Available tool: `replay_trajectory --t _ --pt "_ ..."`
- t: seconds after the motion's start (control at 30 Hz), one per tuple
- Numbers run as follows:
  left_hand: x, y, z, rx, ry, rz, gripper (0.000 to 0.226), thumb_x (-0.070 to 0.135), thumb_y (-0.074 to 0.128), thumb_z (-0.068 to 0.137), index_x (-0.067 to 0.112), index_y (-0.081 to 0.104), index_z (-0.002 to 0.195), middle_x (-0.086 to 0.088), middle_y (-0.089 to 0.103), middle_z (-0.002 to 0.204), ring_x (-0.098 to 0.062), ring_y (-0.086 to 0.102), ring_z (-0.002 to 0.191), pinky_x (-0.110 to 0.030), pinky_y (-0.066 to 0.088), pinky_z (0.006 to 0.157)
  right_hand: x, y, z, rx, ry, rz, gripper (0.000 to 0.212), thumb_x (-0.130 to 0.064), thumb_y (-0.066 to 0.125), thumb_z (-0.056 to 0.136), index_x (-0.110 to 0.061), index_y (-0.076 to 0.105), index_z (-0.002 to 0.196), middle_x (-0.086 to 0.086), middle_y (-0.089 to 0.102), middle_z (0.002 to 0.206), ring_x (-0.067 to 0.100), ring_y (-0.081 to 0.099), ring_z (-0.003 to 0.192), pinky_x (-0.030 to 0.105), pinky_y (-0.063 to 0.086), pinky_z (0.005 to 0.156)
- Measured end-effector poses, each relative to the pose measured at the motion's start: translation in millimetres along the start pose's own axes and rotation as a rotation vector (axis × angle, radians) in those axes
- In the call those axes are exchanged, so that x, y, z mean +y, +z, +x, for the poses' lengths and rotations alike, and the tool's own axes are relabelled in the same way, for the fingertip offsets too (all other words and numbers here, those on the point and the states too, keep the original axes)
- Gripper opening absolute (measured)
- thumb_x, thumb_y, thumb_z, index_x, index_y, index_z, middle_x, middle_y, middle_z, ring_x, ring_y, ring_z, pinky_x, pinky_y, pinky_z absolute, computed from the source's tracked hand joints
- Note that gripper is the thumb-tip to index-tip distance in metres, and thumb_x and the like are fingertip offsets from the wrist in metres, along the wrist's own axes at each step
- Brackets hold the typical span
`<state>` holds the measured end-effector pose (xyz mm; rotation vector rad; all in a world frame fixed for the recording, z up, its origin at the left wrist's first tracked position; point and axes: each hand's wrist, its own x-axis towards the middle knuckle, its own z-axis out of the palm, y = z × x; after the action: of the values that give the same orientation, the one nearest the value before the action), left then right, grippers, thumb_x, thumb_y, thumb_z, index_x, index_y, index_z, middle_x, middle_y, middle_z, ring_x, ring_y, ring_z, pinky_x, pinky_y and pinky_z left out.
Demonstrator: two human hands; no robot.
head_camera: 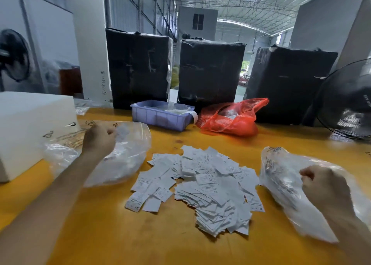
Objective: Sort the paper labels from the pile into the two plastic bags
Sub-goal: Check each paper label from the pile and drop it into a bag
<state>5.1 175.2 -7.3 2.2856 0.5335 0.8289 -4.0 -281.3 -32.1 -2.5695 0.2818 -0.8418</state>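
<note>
Left hand (99, 139), at the left centre of the frame, is curled into a loose fist over the mouth of the left clear plastic bag (120, 160). A blurred white scrap, apparently a paper label (122, 133), sits at its fingertips; whether it is pinched cannot be told. Right hand (325, 186), at the lower right of the frame, is likewise curled closed and rests against the right clear plastic bag (281, 176); whether it pinches a label or the bag film cannot be told.

Both bags lie on the yellow tabletop (100, 234) and contain white labels. The left bag leans against a white foam block (30, 128) at the left edge of the frame.

The pile of paper labels (202, 184) lies loose on the tabletop at the centre of the frame, between the two bags and touching neither hand. The labels are white rectangles with small dark print, overlapping at mixed angles.

Beyond the pile, toward the upper centre, stand a lilac plastic tray (160, 118) and, just to its right, a red plastic bag (230, 118). Three black wrapped cartons (208, 72) stand upright behind them. A black fan (349, 102) occupies the right edge of the frame.
</note>
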Motion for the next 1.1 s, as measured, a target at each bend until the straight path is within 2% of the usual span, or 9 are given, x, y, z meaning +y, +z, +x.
replay_trajectory --t 0.13,0.2,0.27,0.33,0.47,0.6,0.73,0.9,1.1 --pt "-37 -4 11 -0.108 -0.086 0.393 0.013 -0.002 0.062 0.083 -0.003 0.067 0.096 -0.021 0.067 0.096 -0.031 0.061 0.078 -0.037 0.048 0.067 30 14 13 -0.26 0.115 -0.201 0.031 -0.013 0.072 0.081 0.001 0.067 0.107 0.021 0.066 0.111 0.038 0.059 0.103 0.042 0.047 0.084" --pt "-40 -3 9 -0.096 -0.082 0.464 0.014 -0.003 0.063 0.083 -0.004 0.065 0.097 -0.021 0.066 0.095 -0.033 0.059 0.08 -0.036 0.045 0.066 42 24 14 -0.352 0.145 -0.244 0.04 -0.03 0.076 0.077 0.0 0.067 0.102 0.017 0.067 0.097 0.035 0.061 0.09 0.04 0.05 0.078" --pt "-38 -2 7 -0.06 -0.06 0.504 0.016 -0.002 0.061 0.085 -0.005 0.063 0.101 -0.022 0.064 0.096 -0.035 0.061 0.085 -0.036 0.046 0.067 55 35 17 -0.36 0.158 -0.213 0.035 -0.028 0.078 0.075 0.003 0.067 0.086 0.013 0.06 0.071 0.034 0.058 0.071 0.038 0.046 0.066" --pt "-36 -3 6 -0.021 -0.021 0.522 0.017 0.001 0.06 0.088 -0.006 0.063 0.103 -0.022 0.064 0.096 -0.036 0.062 0.085 -0.036 0.049 0.068 74 52 26 -0.323 0.204 -0.189 0.033 -0.023 0.082 0.07 0.005 0.067 0.077 0.018 0.061 0.069 0.039 0.058 0.069 0.042 0.046 0.065" --pt "-16 -5 1 0.072 0.102 0.463 0.019 0.008 0.058 0.091 -0.001 0.066 0.106 -0.019 0.066 0.095 -0.032 0.061 0.083 -0.033 0.047 0.062 101 74 39 -0.305 0.196 -0.249 0.023 -0.021 0.083 0.068 -0.02 0.065 0.053 0.009 0.062 0.058 0.031 0.06 0.058 0.044 0.054 0.058" --pt "18 4 -19 0.124 0.359 0.213 0.024 0.013 0.061 0.09 0.004 0.069 0.111 -0.017 0.07 0.101 -0.031 0.066 0.088 -0.037 0.056 0.073 68 52 24 -0.196 0.151 -0.19 0.02 -0.015 0.07 0.079 -0.021 0.064 0.061 0.009 0.063 0.068 0.03 0.059 0.066 0.043 0.053 0.064" --pt "48 36 -60 -0.075 0.546 -0.006 0.017 0.012 0.066 0.086 0.006 0.072 0.1 -0.01 0.072 0.096 -0.024 0.066 0.08 -0.032 0.053 0.075 29 27 3 -0.198 0.191 -0.295 0.035 -0.041 0.057 0.09 -0.006 0.058 0.089 0.014 0.061 0.089 0.031 0.057 0.086 0.034 0.047 0.07" --pt "61 81 -117 -0.417 0.618 -0.109 0.014 0.015 0.07 0.084 0.013 0.073 0.097 0.001 0.07 0.095 -0.011 0.062 0.08 -0.021 0.048 0.071 23 18 -2 -0.154 0.174 -0.279 0.018 -0.01 0.052 0.093 -0.001 0.067 0.087 0.016 0.068 0.085 0.028 0.063 0.079 0.032 0.052 0.067" --pt "60 93 -141 -0.542 0.699 -0.176 0.009 0.015 0.069 0.084 0.015 0.073 0.093 0.004 0.067 0.089 -0.008 0.06 0.08 -0.026 0.052 0.07 20 13 1 0.012 0.157 0.131 0.026 -0.016 0.07 0.084 -0.005 0.066 0.061 0.012 0.065 0.067 0.024 0.057 0.063 0.027 0.039 0.059"
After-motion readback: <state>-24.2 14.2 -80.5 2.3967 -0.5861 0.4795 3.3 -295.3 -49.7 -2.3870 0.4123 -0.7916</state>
